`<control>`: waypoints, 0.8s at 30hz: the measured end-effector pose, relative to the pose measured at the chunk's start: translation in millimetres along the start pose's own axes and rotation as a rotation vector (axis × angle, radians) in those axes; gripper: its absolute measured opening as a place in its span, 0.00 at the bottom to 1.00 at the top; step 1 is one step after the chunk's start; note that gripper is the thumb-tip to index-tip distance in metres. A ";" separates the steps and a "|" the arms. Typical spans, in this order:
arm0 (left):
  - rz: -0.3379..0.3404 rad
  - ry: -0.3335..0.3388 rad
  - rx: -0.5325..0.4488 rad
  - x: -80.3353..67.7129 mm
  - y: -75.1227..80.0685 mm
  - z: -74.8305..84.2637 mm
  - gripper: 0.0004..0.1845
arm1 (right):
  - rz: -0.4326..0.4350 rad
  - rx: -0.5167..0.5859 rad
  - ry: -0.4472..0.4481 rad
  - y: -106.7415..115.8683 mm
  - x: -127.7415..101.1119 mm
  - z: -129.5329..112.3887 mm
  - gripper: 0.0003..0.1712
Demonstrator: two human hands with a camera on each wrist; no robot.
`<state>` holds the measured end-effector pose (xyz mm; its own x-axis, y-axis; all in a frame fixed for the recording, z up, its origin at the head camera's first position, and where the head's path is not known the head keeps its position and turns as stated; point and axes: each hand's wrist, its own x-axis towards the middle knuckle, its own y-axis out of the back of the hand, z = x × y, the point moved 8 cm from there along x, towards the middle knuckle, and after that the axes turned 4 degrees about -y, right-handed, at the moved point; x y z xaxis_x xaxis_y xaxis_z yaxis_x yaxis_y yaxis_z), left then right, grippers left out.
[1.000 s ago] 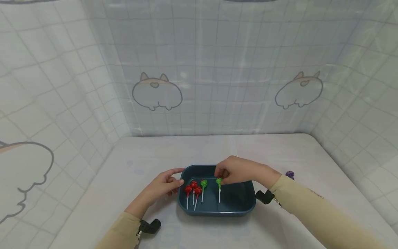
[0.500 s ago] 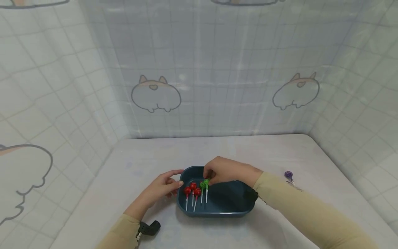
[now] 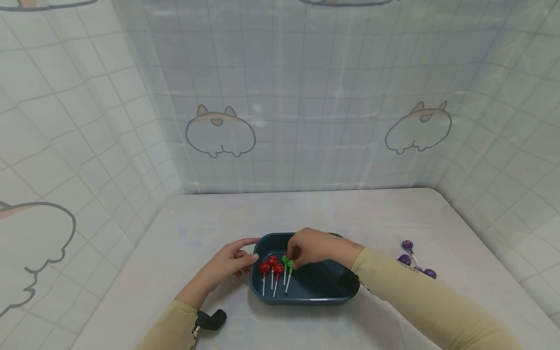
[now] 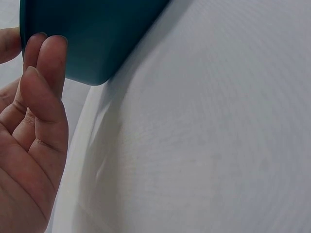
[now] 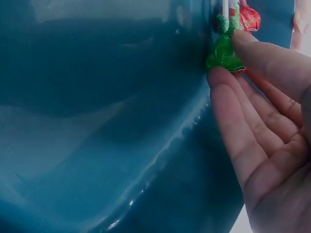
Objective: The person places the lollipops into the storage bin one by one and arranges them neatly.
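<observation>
A dark blue tray (image 3: 345,287) sits on the white table. At its left end lie three red lollipops (image 3: 272,262) and a green lollipop (image 3: 285,259), sticks pointing toward me. My right hand (image 3: 294,256) reaches into the tray and pinches the head of a second green lollipop (image 3: 290,264) right beside the first. In the right wrist view my fingertips (image 5: 240,39) close on that green lollipop (image 5: 221,48) against the tray floor (image 5: 97,97). My left hand (image 3: 249,253) rests against the tray's left outer wall (image 4: 97,39), its fingers (image 4: 48,63) straight.
Three purple lollipops (image 3: 407,245) lie on the table right of the tray, partly behind my right sleeve. Tiled curtain walls with cartoon prints close in the table at the back and both sides. Black wrist mounts show on both forearms.
My right hand has carried the green lollipop leftward across the tray, from its middle to beside the other green one. The left hand has stayed at the tray's left wall.
</observation>
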<state>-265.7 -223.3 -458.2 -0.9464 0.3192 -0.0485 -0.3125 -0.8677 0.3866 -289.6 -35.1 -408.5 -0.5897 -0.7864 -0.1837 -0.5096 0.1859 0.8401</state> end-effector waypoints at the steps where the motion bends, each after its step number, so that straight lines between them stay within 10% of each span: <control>1: -0.001 0.000 -0.005 -0.4 0.1 0.0 0.28 | -0.004 0.001 -0.006 -0.7 0.3 0.0 0.09; 24: -0.015 -0.003 -0.015 -3.7 -1.5 5.4 0.30 | -0.033 -0.008 -0.039 -9.9 2.7 3.8 0.09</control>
<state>-261.3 -221.1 -453.6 -0.9413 0.3336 -0.0510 -0.3280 -0.8685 0.3716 -288.5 -36.8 -419.2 -0.5963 -0.7687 -0.2313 -0.5246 0.1551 0.8371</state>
